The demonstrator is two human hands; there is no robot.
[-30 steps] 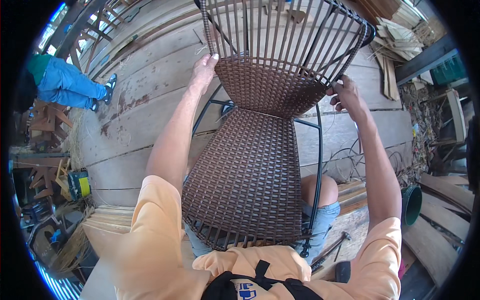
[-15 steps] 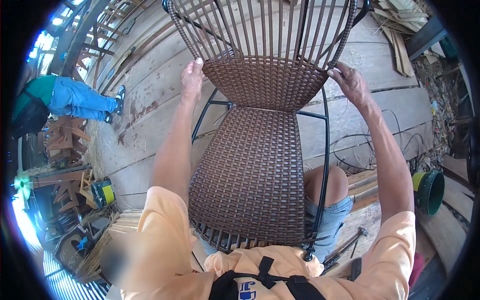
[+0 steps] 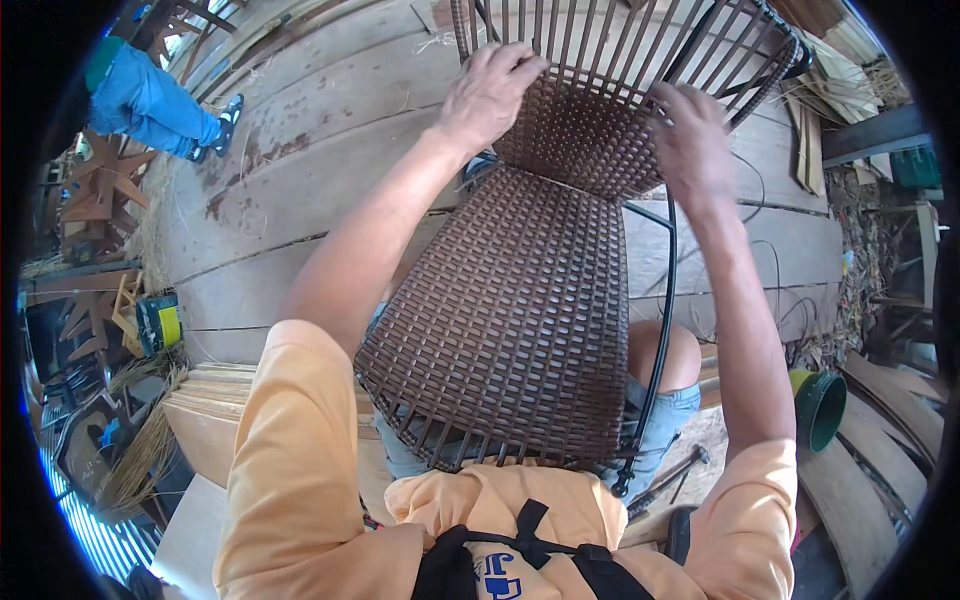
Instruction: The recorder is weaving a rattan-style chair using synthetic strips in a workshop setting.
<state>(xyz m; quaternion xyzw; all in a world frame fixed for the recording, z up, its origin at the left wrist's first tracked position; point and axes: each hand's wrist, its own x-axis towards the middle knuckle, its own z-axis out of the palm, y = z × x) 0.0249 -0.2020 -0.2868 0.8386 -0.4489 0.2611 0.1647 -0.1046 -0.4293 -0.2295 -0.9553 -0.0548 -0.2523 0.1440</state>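
A brown wicker chair [image 3: 510,310] on a dark metal frame rests against my lap, its woven seat towards me. The lower part of its backrest [image 3: 590,125] is woven, and above that bare upright spokes [image 3: 610,45] fan out. My left hand [image 3: 490,95] curls its fingers over the upper left edge of the woven band. At the band's right side is my right hand [image 3: 697,150], smeared by motion, with its fingers bent near the spokes. Whether a loose strand is in either hand cannot be seen.
A hammer [image 3: 685,470] lies by my right thigh. Dark green buckets stand at the right [image 3: 822,410] and left [image 3: 158,325]. Thin loose strands [image 3: 775,270] curl on the plank floor [image 3: 300,190]. Another person's legs [image 3: 160,105] are at the far left.
The chair has turned, its backrest swinging right. My left hand has moved up and right, from the backrest's side onto its woven edge. My right hand has come inward and bent over the weave.
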